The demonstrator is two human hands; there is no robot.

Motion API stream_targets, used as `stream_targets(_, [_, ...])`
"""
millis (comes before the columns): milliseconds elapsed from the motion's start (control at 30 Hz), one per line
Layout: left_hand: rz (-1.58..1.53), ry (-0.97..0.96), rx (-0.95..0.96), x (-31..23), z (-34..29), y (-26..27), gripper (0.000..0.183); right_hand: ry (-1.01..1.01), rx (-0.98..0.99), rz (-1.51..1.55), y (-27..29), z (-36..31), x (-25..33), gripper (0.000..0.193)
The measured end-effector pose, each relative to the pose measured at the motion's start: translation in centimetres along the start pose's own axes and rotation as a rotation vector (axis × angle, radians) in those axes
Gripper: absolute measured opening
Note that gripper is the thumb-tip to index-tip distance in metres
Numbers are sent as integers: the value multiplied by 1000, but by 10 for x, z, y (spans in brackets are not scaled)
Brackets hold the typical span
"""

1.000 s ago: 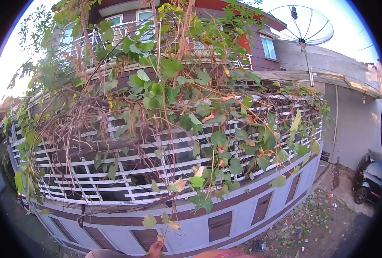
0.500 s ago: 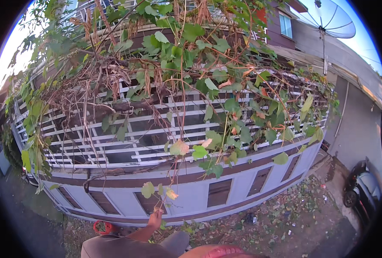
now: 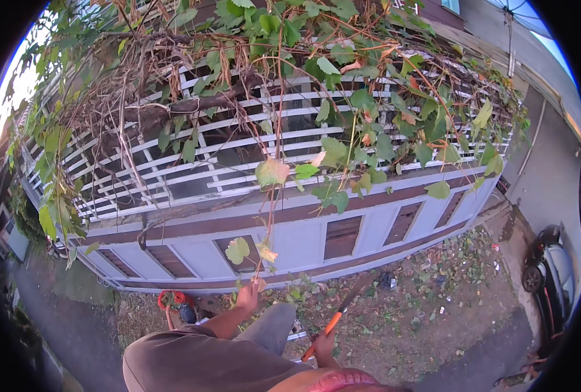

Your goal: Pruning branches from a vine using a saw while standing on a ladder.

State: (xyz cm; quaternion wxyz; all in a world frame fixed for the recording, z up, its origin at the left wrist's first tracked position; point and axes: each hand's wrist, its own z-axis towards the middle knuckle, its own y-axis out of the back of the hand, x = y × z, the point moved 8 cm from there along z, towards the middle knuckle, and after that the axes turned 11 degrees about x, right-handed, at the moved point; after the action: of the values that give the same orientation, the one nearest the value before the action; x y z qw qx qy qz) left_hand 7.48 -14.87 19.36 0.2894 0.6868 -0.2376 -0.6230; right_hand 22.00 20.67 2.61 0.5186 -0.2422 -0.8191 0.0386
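Note:
My left hand point(image 3: 247, 295) is closed on the lower end of a hanging vine stem point(image 3: 259, 269), just under two pale, yellowing leaves point(image 3: 237, 251). The stem runs up to a larger leaf with browned edges point(image 3: 272, 172) in front of the white lattice. Low on the right, my right hand point(image 3: 324, 344) grips the orange handle of a long-bladed cutting tool point(image 3: 333, 322). Its dark blade points up and away to the right. Whether it is a saw or a machete, I cannot tell. The blade is apart from the vine.
White slatted lattice point(image 3: 238, 171), tangled with woody and leafy vines, tops a pale wall with brown panels point(image 3: 297, 242). Cut leaves and litter point(image 3: 428, 307) cover the ground below. A red-orange object point(image 3: 166, 299) is beside the wall's foot. A dark car point(image 3: 550, 281) stands at the right.
My right hand has come into view with the orange-handled tool. The view has tilted downward, so wall and vines sit higher. My left hand still grips the stem.

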Motion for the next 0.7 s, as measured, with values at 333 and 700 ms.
stream_targets(333, [-88, -141, 162, -60, -39, -29, 53, 346, 465, -151, -146, -41, 235, 32])
stream_targets(700, [-111, -383, 259, -122, -53, -72, 46, 193, 678, -8, -258, 5, 305, 13])
